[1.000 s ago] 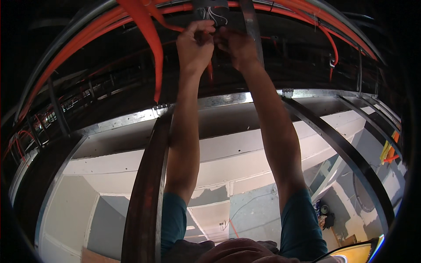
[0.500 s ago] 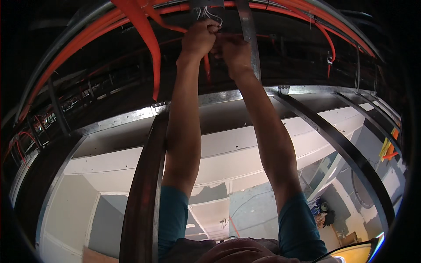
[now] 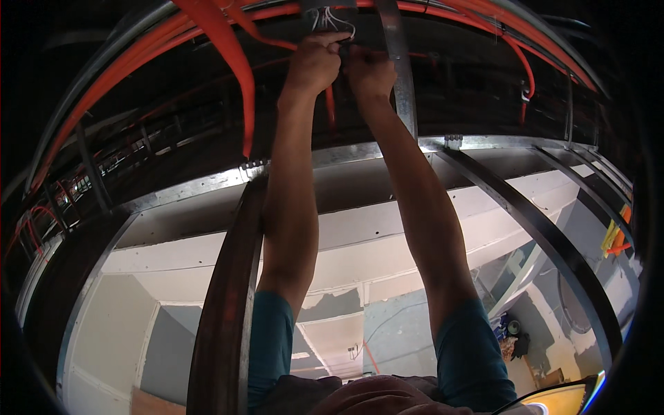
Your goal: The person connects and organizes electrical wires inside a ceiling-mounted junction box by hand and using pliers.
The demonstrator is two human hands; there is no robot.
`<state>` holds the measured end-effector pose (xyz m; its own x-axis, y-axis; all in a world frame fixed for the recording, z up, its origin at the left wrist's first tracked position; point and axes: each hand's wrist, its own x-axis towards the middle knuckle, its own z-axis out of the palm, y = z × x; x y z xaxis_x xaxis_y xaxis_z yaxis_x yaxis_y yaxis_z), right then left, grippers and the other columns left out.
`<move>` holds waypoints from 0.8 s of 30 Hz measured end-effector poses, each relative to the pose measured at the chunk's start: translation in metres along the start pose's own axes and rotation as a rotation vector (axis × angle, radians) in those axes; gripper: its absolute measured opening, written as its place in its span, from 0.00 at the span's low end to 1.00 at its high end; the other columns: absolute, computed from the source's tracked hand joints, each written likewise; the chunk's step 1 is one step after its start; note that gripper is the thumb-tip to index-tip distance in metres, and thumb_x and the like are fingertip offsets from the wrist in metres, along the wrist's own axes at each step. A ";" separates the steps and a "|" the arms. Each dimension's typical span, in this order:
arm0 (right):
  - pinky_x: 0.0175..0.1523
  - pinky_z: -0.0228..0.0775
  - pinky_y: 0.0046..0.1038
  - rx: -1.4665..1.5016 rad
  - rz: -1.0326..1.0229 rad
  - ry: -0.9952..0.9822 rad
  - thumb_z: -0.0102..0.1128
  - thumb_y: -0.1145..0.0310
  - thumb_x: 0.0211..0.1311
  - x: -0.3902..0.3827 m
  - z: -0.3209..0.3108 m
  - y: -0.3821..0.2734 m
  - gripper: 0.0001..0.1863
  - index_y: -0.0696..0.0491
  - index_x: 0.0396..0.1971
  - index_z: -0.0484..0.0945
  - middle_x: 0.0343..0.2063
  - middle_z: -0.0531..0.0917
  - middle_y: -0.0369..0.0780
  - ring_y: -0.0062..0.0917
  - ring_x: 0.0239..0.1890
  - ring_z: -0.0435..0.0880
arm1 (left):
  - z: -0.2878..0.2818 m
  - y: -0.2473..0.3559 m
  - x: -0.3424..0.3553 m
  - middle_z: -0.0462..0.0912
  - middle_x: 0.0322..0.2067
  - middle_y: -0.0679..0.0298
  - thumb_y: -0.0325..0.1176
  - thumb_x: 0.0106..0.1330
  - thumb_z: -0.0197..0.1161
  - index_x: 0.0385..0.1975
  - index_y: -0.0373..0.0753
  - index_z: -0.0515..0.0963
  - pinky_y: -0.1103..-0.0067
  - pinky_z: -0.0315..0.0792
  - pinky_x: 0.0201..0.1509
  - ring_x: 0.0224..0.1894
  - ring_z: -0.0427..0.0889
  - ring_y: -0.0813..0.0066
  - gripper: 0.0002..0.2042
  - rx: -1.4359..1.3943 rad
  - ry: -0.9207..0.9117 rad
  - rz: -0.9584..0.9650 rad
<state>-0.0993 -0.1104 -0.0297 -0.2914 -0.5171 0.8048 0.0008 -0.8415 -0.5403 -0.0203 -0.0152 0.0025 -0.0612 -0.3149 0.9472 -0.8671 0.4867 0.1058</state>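
Overhead, at the top of the view, both bare hands meet at a cluster of thin white wires (image 3: 332,19) hanging from the ceiling void; the left hand (image 3: 315,63) is curled into a loose fist with its fingertips pinching at the wire ends; the right hand (image 3: 368,69) is closed just beside it, touching the left, though what its fingers grip is hidden. The step looks like joining or twisting the wire ends; the next move seems to call for a firm, steady pinch and small turns of the fingers, arms held high.

A grey metal hanger (image 3: 398,62) runs upright just beside the right hand; orange conduits (image 3: 228,62) sweep across the dark void, one drooping to the left of the arms. Below, metal ceiling rails (image 3: 228,290) cross the frame, with no panels fitted; beyond them stand patched, unpainted plasterboard walls (image 3: 111,332) of a room under construction; tools or debris lie at lower right, too small to tell.
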 end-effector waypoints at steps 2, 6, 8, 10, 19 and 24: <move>0.47 0.80 0.37 0.013 -0.038 0.039 0.67 0.58 0.59 0.002 0.007 -0.006 0.13 0.53 0.35 0.88 0.32 0.89 0.47 0.38 0.38 0.90 | 0.001 0.001 -0.001 0.83 0.54 0.50 0.25 0.70 0.54 0.53 0.42 0.83 0.72 0.73 0.60 0.56 0.82 0.57 0.16 0.006 -0.011 -0.038; 0.50 0.79 0.41 0.157 0.000 -0.003 0.66 0.61 0.58 0.008 0.012 -0.008 0.11 0.53 0.34 0.88 0.32 0.88 0.49 0.43 0.40 0.89 | 0.009 0.000 -0.005 0.83 0.51 0.51 0.21 0.64 0.56 0.58 0.41 0.79 0.69 0.76 0.57 0.53 0.83 0.56 0.21 0.096 0.096 0.075; 0.51 0.79 0.38 0.105 -0.014 0.035 0.67 0.63 0.58 0.010 0.019 -0.005 0.11 0.53 0.35 0.88 0.33 0.89 0.49 0.40 0.41 0.90 | 0.014 0.000 -0.007 0.84 0.49 0.51 0.17 0.59 0.57 0.59 0.40 0.77 0.70 0.78 0.55 0.50 0.85 0.57 0.25 0.118 0.159 0.102; 0.51 0.78 0.37 0.289 0.042 -0.051 0.69 0.63 0.57 0.014 0.024 0.001 0.12 0.54 0.37 0.88 0.35 0.89 0.50 0.37 0.42 0.90 | 0.016 -0.001 -0.010 0.84 0.48 0.50 0.17 0.60 0.59 0.64 0.38 0.71 0.65 0.79 0.54 0.50 0.85 0.53 0.28 0.219 0.218 0.088; 0.53 0.77 0.34 0.385 -0.103 -0.075 0.66 0.66 0.57 0.053 0.033 0.037 0.15 0.58 0.42 0.85 0.39 0.89 0.47 0.35 0.45 0.89 | 0.036 0.014 -0.003 0.87 0.46 0.55 0.21 0.64 0.61 0.57 0.41 0.76 0.64 0.77 0.56 0.52 0.84 0.53 0.20 0.158 0.278 -0.033; 0.52 0.76 0.31 0.433 0.061 -0.062 0.64 0.70 0.61 0.034 0.031 0.010 0.18 0.59 0.50 0.80 0.45 0.86 0.47 0.30 0.47 0.86 | 0.036 -0.009 0.002 0.87 0.45 0.50 0.23 0.60 0.67 0.65 0.38 0.71 0.67 0.78 0.52 0.49 0.86 0.56 0.29 -0.015 0.405 0.081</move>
<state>-0.0799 -0.1412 -0.0002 -0.2207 -0.5655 0.7947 0.4210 -0.7902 -0.4454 -0.0305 -0.0490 -0.0075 0.0730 0.0703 0.9949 -0.8602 0.5092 0.0271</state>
